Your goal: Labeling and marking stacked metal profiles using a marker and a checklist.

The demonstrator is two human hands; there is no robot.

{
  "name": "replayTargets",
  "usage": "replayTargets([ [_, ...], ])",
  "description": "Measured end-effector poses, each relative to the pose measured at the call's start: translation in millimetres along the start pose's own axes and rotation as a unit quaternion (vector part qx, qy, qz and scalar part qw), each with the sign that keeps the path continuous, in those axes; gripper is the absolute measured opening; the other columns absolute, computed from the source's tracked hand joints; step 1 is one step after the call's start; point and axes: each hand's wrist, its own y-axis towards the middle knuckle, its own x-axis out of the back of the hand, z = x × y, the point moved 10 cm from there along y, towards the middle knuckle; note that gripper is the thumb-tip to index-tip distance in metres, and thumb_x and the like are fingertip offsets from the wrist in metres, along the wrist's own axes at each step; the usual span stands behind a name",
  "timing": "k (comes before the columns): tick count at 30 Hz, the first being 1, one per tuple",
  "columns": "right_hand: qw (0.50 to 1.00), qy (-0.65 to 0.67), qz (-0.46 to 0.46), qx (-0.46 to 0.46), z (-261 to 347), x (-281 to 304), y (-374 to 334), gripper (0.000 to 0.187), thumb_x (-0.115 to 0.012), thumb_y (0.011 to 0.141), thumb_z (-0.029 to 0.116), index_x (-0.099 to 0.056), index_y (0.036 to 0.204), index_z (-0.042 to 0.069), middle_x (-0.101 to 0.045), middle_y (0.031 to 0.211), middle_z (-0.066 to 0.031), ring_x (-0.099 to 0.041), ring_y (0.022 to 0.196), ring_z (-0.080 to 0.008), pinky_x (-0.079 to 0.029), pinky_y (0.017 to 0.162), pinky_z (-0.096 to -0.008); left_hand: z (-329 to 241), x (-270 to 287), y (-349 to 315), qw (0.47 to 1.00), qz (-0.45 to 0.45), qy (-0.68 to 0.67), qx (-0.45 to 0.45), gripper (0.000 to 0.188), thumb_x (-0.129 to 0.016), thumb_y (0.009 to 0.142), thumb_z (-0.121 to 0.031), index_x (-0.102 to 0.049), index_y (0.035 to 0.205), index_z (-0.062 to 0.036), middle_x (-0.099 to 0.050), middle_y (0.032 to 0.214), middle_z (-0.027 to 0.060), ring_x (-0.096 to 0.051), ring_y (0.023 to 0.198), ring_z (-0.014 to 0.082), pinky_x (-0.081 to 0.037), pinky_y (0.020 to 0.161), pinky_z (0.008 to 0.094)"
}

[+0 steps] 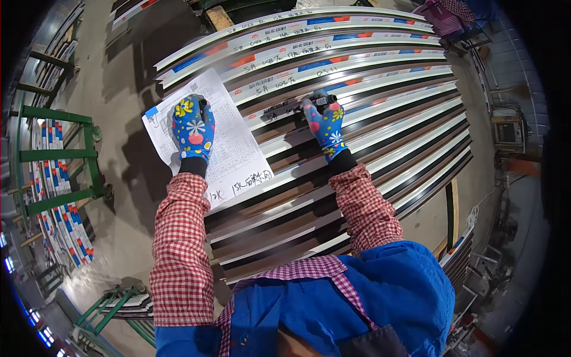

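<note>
Grey floor | left hand atop one sheet, grip unclear | right hand closed on one marker

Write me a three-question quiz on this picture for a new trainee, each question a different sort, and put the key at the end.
1. True or false: the left hand covers part of the printed sheet.

2. Multiple choice: what is the right hand holding?
A) a hammer
B) a black marker
C) a tape measure

3. Fill in the blank: in the picture, the green metal frame stands to the ____ of the long profiles.

Key: 1. True. 2. B. 3. Left.
</note>
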Motion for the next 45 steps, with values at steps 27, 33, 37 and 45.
replayTargets([
  [27,0.998,-0.035,-0.045,0.019,-6.9,47.7,21.0,0.014,-0.067,0.091,0.015,-0.066,0.088,0.001,-0.063,0.074,-0.0005,-0.06,0.072,-0.0103,-0.047,0.066,-0.0266,-5.0,-2.7,1.6,1.0,0.012,-0.004,0.001,0.018,-0.061,0.092,-0.022,-0.067,0.101,-0.007,-0.068,0.098,0.0128,-0.064,0.094,0.0318,-0.05,0.087,0.0409],
  [33,0.987,-0.1,0.103,-0.072,-50.9,23.0,11.5,0.034,-0.063,0.095,0.019,-0.054,0.122,-0.001,-0.06,0.114,-0.0143,-0.066,0.098,-0.0264,-0.06,0.085,-0.0404,-4.2,-3.6,0.3,1.0,0.01,-0.009,0.003,0.019,-0.06,0.093,-0.023,-0.067,0.101,-0.0069,-0.068,0.099,0.0132,-0.064,0.094,0.0318,-0.05,0.087,0.041],
  [37,0.999,0.023,-0.012,-0.04,-48.2,38.7,15.0,0.028,-0.064,0.094,0.021,-0.057,0.11,-0.001,-0.06,0.101,-0.0097,-0.066,0.095,-0.0235,-0.058,0.083,-0.0348,0.7,-5.7,0.6,1.0,0.023,-0.009,0.015,0.02,-0.06,0.093,-0.024,-0.067,0.101,-0.0067,-0.068,0.099,0.0132,-0.064,0.095,0.0317,-0.05,0.088,0.0413],
  [45,0.993,-0.111,0.018,0.044,19.2,13.8,15.5,0.013,-0.073,0.087,0.011,-0.063,0.088,0.002,-0.062,0.078,0.0001,-0.064,0.072,-0.0108,-0.052,0.065,-0.0268,3.3,-4.3,-0.2,1.0,0.016,-0.001,0.006,0.022,-0.06,0.093,-0.025,-0.068,0.103,-0.0063,-0.069,0.101,0.013,-0.064,0.095,0.0317,-0.05,0.088,0.0409],
])
